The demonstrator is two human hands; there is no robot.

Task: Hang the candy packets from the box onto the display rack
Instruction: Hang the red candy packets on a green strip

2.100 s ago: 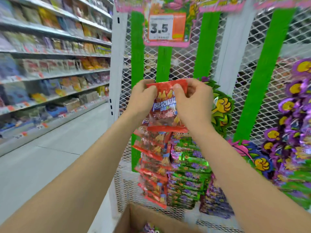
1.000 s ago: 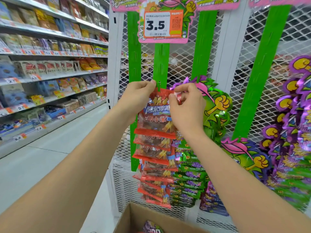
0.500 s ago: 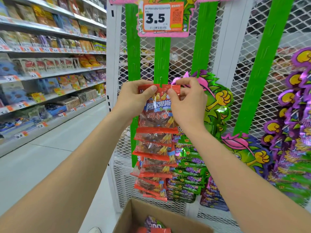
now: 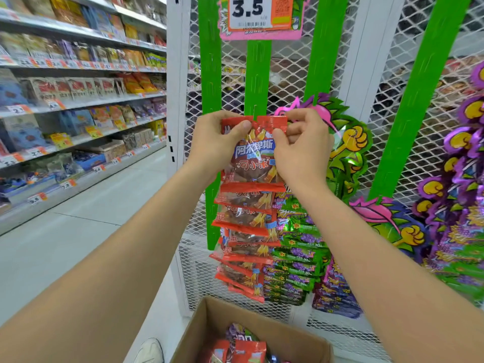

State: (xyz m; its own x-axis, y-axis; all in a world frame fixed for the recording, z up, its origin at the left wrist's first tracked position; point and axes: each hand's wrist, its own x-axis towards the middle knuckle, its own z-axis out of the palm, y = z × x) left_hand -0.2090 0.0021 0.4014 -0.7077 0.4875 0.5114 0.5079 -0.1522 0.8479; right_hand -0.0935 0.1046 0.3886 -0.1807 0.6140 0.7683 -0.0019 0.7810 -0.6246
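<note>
Pinching the top seam of a red candy packet [image 4: 252, 163] at both corners, the left hand [image 4: 217, 142] and the right hand [image 4: 301, 150] are holding it flat against a green hanging strip [image 4: 258, 74] on the display rack [image 4: 288, 69]. The left thumb is pressing on the upper left corner, while the right thumb and forefinger are clamping the upper right one. The packet is showing as a glossy, crinkled rectangle of plastic film, with a blue band of white lettering and brown sweets below it. A thin green tab is poking up at the middle of its top edge; whether it is passing through the packet cannot be told. Beneath it, a column of matching red packets [image 4: 246, 231] is hanging in overlapping layers, touching a stack of shiny green and purple packets [image 4: 296, 258] beside it. The rack is standing as white diamond mesh in white frames, carrying several flat green strips and a price card [image 4: 259, 14] overhead. An open cardboard box [image 4: 209, 326] is sitting below the hands, holding more red packets [image 4: 243, 349]. Stocked store shelves [image 4: 78, 100] are running along the left, bordering a pale tiled floor [image 4: 78, 231].
</note>
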